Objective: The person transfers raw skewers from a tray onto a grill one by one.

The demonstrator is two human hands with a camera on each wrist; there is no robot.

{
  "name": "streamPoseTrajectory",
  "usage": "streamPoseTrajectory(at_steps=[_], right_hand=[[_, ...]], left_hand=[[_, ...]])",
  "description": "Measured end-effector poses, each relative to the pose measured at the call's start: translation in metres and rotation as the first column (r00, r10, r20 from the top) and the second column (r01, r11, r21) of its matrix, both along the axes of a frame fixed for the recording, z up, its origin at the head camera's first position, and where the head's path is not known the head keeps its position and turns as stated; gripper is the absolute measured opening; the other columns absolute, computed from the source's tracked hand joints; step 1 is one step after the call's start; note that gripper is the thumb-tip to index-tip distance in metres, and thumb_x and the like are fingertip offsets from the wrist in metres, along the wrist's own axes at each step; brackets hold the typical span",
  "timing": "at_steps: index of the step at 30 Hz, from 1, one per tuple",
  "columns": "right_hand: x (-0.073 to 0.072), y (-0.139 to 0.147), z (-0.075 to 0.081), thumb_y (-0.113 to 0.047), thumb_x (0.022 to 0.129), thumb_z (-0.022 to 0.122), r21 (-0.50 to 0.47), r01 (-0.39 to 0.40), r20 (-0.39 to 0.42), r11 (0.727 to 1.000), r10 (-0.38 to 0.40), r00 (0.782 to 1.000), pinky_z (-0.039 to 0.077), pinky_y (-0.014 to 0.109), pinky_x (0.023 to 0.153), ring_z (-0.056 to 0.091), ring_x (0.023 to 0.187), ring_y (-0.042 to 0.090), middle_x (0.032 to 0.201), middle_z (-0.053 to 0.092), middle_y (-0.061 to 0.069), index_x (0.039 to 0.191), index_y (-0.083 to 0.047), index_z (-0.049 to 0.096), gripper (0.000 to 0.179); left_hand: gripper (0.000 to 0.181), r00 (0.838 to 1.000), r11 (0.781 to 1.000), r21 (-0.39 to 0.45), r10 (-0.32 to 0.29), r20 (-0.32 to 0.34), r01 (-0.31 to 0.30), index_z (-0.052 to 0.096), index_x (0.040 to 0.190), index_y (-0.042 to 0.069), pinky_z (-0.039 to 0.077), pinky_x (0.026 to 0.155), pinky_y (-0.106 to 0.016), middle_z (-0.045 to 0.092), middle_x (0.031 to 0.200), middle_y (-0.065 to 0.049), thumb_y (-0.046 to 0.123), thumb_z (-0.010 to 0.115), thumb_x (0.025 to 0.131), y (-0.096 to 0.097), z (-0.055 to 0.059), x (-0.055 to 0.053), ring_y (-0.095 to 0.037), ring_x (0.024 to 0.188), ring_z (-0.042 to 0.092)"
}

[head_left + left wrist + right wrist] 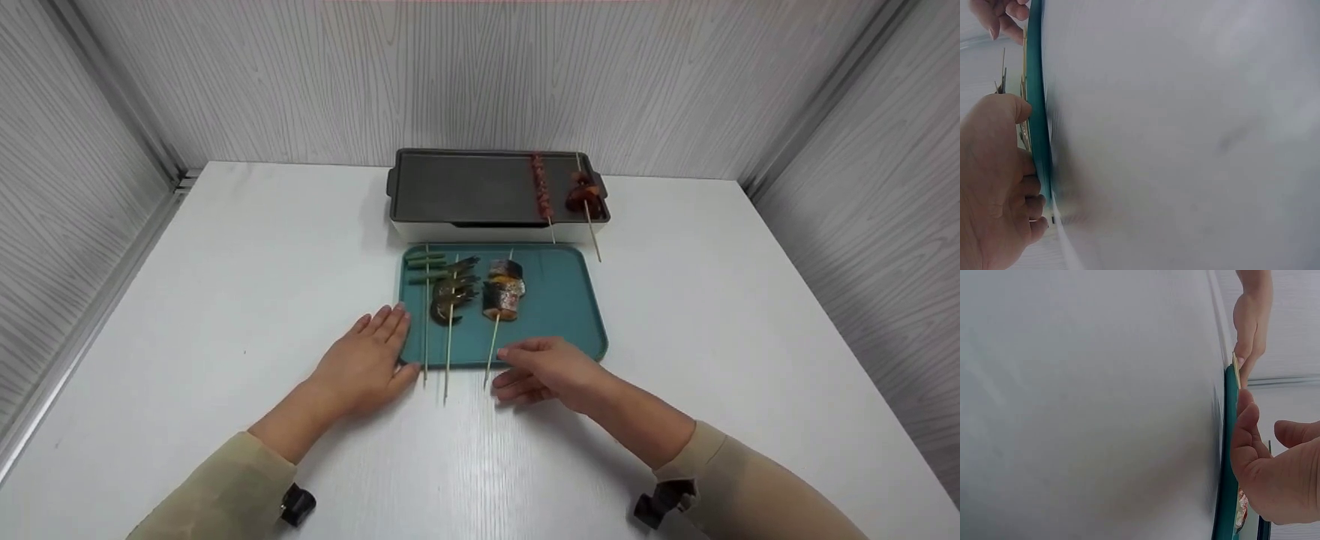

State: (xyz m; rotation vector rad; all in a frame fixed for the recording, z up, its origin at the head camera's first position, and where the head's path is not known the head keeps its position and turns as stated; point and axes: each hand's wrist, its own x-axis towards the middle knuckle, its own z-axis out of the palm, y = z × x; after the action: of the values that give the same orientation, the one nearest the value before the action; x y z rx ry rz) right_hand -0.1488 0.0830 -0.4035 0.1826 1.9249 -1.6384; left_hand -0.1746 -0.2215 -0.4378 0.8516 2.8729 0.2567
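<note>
A teal tray [551, 300] lies in front of me with three skewers on it: green vegetable pieces [426, 262], shrimp [452, 292] and chunks of fish [501, 298]. Their bare sticks stick out over the near rim. My left hand [367, 364] rests with extended fingers at the tray's left edge, and the left wrist view shows its fingertips against the rim. At the near rim my right hand [551, 373] hovers beside the fish skewer's stick. Its thumb [1292, 433] stands apart from the bent fingers [1247, 439], with nothing between them.
Behind the tray stands a dark rectangular grill plate [465, 187] on a white base. A skewer of small red pieces [541, 187] and one with dark red and orange pieces [585, 196] lie on its right side. Panels enclose the white table [697, 300] at the back and sides.
</note>
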Motion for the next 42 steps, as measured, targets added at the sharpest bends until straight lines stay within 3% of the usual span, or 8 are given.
streamPoseTrajectory(at_steps=[9,30,42], right_hand=[[0.000,-0.005,-0.004,-0.030,0.107,0.065,-0.027,-0.006,0.026,1.000,0.007,1.000,0.063,0.034,0.079,0.080,0.092,0.026,0.111,0.078,0.022,0.155,0.007,0.044,0.064],[-0.004,-0.015,-0.011,-0.024,0.109,0.063,-0.106,0.040,0.120,0.994,-0.027,0.992,0.062,0.029,0.072,0.079,0.098,0.028,0.114,0.077,0.023,0.150,0.004,0.047,0.052],[-0.004,-0.015,-0.015,-0.022,0.109,0.062,-0.127,0.068,0.139,0.990,-0.050,0.989,0.059,0.025,0.069,0.079,0.090,0.019,0.112,0.077,0.019,0.151,0.003,0.047,0.051]], left_hand=[[0.079,1.000,1.000,0.011,-0.005,0.007,0.005,0.026,0.163,-0.010,0.020,0.128,-0.057,0.022,0.172,-0.026,0.047,0.045,0.111,-0.001,0.002,0.001,-0.043,0.159,0.020],[0.080,1.000,1.000,-0.001,0.003,0.010,-0.003,0.026,0.163,-0.009,0.019,0.128,-0.057,0.022,0.172,-0.025,0.048,0.044,0.111,-0.001,0.000,0.001,-0.042,0.160,0.020],[0.079,1.000,1.000,-0.001,-0.001,0.009,0.001,0.025,0.163,-0.010,0.019,0.128,-0.056,0.021,0.172,-0.026,0.047,0.043,0.111,-0.001,0.000,0.001,-0.042,0.160,0.020]])
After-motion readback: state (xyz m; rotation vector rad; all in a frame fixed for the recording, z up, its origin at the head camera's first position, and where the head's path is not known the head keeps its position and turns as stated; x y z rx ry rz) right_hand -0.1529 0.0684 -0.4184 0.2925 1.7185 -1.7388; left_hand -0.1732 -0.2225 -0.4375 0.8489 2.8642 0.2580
